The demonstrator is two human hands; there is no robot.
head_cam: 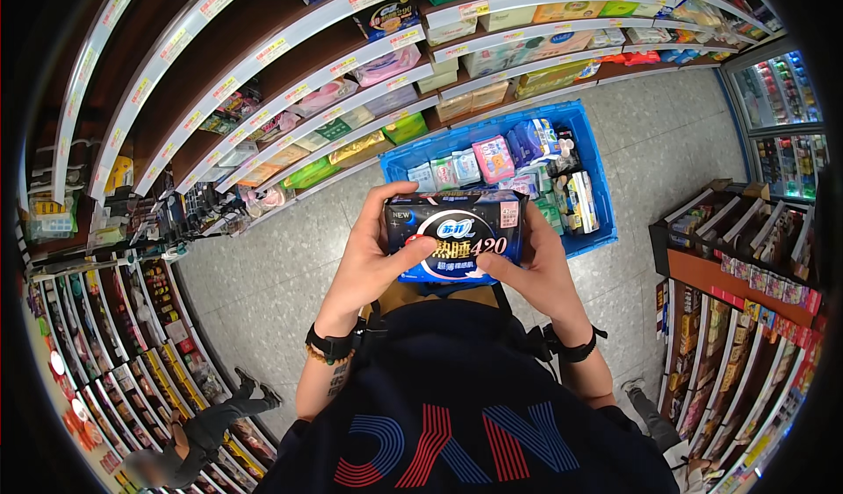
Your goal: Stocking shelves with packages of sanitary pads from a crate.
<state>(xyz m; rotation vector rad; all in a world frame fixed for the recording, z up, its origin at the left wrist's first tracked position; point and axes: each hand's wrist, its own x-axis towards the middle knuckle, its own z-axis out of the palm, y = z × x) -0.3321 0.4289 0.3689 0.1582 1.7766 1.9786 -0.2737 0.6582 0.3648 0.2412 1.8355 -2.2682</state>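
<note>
Between my two hands is a dark blue and black pack of sanitary pads (454,214), its printed front turned up towards me. My left hand (379,250) grips its left end, with the thumb lying across the front. On the opposite end, my right hand (537,257) holds on, its thumb pressing near the lower right of the front. Just beyond the pack a blue plastic crate (596,184) stands on the floor. Inside it lie several packs, among them a pink pack (492,158) and a dark blue pack (533,141). The pack in my hands hides the crate's near left part.
Store shelves (263,53) with price tags curve along the far side, partly stocked with packs. A drinks cooler (777,99) stands at far right, near a display rack (731,257). One person (191,441) is at lower left, another (658,421) at lower right. Grey tiled floor (263,283) surrounds me.
</note>
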